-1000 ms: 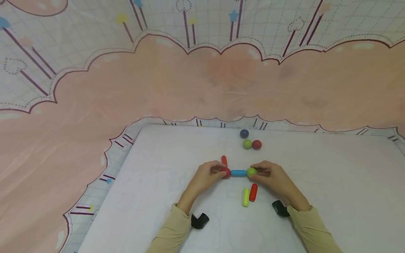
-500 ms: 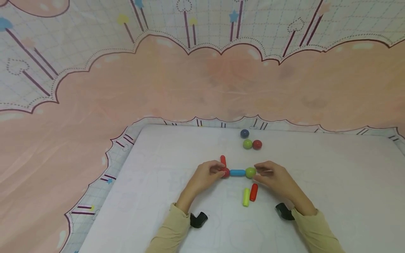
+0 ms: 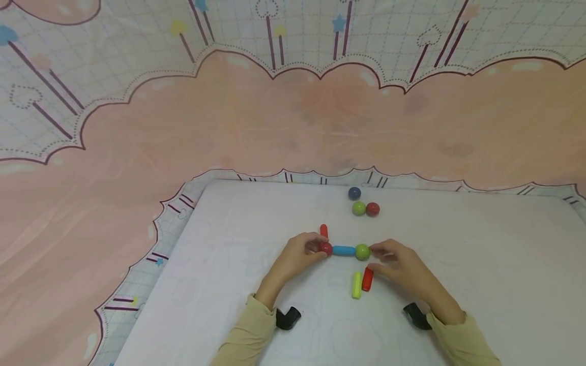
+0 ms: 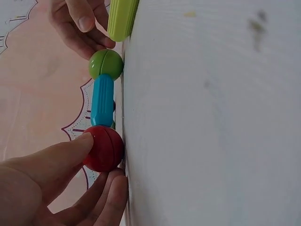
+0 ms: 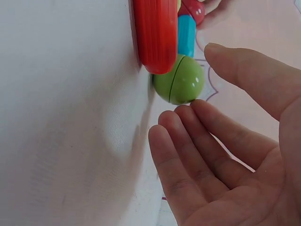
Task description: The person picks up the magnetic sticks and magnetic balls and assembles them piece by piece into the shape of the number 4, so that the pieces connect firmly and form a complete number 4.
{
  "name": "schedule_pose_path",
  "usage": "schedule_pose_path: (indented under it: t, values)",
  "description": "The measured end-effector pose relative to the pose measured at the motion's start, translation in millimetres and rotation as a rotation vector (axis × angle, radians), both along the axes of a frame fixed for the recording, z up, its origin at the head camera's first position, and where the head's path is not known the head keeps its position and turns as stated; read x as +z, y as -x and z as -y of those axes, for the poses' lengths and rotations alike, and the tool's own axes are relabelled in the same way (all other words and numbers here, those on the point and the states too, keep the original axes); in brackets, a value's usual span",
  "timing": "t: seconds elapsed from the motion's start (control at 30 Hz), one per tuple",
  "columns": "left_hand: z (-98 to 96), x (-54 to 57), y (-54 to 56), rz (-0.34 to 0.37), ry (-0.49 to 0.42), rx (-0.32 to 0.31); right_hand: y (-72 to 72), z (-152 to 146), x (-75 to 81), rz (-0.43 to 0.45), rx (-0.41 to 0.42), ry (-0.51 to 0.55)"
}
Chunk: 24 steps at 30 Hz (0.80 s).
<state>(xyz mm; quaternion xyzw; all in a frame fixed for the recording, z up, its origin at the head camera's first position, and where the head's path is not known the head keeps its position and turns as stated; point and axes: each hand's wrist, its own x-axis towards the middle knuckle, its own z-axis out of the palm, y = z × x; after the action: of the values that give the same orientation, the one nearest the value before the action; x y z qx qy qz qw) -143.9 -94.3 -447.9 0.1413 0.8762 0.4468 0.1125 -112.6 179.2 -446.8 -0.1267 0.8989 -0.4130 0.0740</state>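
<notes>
My left hand (image 3: 297,256) pinches a red ball (image 4: 104,149) between thumb and fingers. From that ball a blue rod (image 3: 344,250) runs right to a green ball (image 3: 362,252), all three joined in a line. A red rod (image 3: 324,231) points away from the red ball toward the back of the table. Beside the green ball, my right hand (image 3: 403,264) has its fingers spread with nothing between them; its fingertips are right by the ball in the right wrist view. Just in front lie a loose red rod (image 3: 368,279), close to the right thumb, and a yellow-green rod (image 3: 356,285).
Farther back on the white table (image 3: 256,203) are a dark blue ball (image 3: 354,193), a second green ball (image 3: 359,208) and a second red ball (image 3: 373,209). Black wrist cameras (image 3: 288,318) sit at both sleeves. A patterned cloth (image 3: 274,122) lies behind the table.
My right hand has let go of the green ball and moved slightly right and toward me, its thumb nearing the loose red rod. The left hand keeps its hold on the red ball.
</notes>
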Motion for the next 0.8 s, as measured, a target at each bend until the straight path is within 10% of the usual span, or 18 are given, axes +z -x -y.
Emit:
schedule_pose_path:
  t: [0.8]
  values:
    - [-0.1,-1.1,-0.5,0.027,-0.016,0.032,-13.0,3.5,4.7,0.012,0.116,-0.113]
